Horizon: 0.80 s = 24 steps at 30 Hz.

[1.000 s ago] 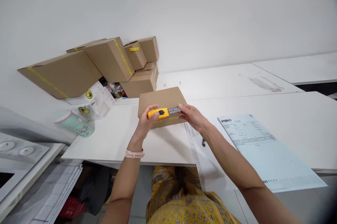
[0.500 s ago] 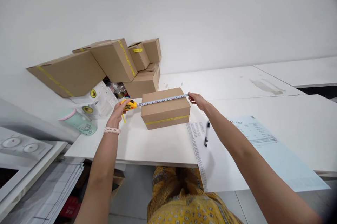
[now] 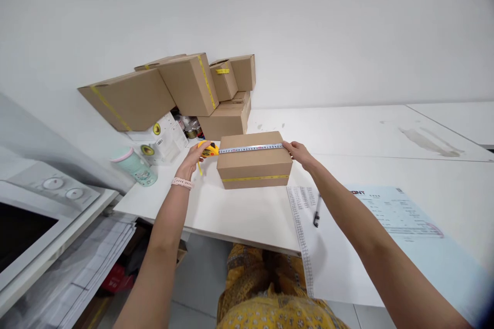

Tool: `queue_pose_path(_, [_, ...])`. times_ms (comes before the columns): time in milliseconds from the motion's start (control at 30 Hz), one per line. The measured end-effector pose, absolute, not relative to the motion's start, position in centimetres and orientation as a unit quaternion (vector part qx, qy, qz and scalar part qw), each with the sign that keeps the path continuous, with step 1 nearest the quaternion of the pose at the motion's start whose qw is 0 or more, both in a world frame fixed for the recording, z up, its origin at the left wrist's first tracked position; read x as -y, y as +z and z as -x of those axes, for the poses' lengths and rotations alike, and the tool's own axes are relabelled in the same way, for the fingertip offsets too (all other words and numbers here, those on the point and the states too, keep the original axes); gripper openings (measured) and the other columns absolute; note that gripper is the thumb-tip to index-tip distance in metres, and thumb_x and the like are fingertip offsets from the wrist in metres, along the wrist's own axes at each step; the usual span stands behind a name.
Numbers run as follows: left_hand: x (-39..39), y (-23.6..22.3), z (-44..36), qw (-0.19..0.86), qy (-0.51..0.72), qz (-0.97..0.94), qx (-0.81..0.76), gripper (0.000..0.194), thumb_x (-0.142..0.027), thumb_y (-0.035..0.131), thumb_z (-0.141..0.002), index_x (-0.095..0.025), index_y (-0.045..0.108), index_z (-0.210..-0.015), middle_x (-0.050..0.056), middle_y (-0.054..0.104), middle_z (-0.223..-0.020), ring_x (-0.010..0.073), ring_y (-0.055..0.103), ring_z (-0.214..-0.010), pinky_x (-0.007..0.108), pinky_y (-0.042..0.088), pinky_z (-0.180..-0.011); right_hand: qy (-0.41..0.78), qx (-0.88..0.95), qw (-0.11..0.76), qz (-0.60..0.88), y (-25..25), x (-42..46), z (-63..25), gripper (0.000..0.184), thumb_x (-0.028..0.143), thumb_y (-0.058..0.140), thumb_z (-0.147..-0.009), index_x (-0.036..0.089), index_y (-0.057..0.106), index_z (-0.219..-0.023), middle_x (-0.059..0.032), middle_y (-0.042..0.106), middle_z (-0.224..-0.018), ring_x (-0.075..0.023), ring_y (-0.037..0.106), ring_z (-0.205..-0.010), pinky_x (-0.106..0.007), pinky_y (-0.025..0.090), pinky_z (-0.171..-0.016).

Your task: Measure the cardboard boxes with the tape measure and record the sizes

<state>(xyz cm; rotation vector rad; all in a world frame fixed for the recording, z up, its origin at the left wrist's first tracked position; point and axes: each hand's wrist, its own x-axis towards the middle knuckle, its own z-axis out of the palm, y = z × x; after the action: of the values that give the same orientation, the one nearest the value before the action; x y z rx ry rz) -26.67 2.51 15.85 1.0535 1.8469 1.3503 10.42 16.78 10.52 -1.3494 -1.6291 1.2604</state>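
A closed cardboard box [image 3: 254, 167] with a yellow strip along its front rests on the white table. Stretched across its top lies the blade of a tape measure [image 3: 250, 148]. My left hand [image 3: 192, 158], with a pink band on the wrist, grips the yellow tape case [image 3: 209, 149] at the box's left edge. At the right edge, my right hand [image 3: 299, 152] pinches the blade's end, its fingertips against the box.
Several cardboard boxes [image 3: 189, 84] are stacked at the back left, beside white avocado-print packaging [image 3: 165, 138] and a mint tumbler [image 3: 135, 167]. A spiral notebook [image 3: 332, 252], pen [image 3: 317, 213] and blue printed sheet [image 3: 409, 215] lie right. A microwave [image 3: 46, 200] stands far left.
The view has turned, so things appear farther right. My left hand with the tape case has come closer to the box's left edge, and less blade is out. My right hand still holds the end.
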Motion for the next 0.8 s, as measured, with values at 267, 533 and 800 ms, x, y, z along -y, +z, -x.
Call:
queue_pose_path(267, [-2.2,16.5,25.8,0.269,0.512,-0.404,-0.709,0.059,-0.064,0.078,-0.059,-0.017,0.069,-0.093,0.008,0.073,-0.087,0.0183,0.059,-0.074,0.027,0.032,-0.061,0.316,0.688,0.281,0.590,12.1,-17.0,-9.4,0.027,0.041,0.058,-0.090,0.023,0.049,-0.072,-0.0058,0.064,-0.078,-0.0193,0.053,-0.070,-0.033,0.038,-0.065])
queue_pose_path(533, [6.6,18.2,20.1,0.379,0.461,-0.497,-0.630,0.064,-0.050,0.085,-0.065,-0.021,0.071,-0.121,0.008,0.073,-0.105,0.0214,0.065,-0.081,0.026,0.039,-0.057,0.375,0.690,0.373,0.495,17.1,-16.9,-10.0,0.023,0.041,0.050,-0.095,0.022,0.050,-0.082,-0.0034,0.059,-0.085,-0.0166,0.049,-0.074,-0.031,0.038,-0.069])
queue_pose_path(800, [9.6,12.5,4.9,0.632,0.545,-0.343,-0.431,0.051,-0.056,0.082,-0.070,-0.021,0.062,-0.102,0.007,0.065,-0.097,0.0162,0.062,-0.069,0.027,0.053,-0.049,0.375,0.779,0.290,0.412,17.5,-20.0,-4.3,0.023,0.040,0.057,-0.092,0.020,0.056,-0.081,-0.0047,0.063,-0.088,-0.0173,0.052,-0.079,-0.032,0.041,-0.075])
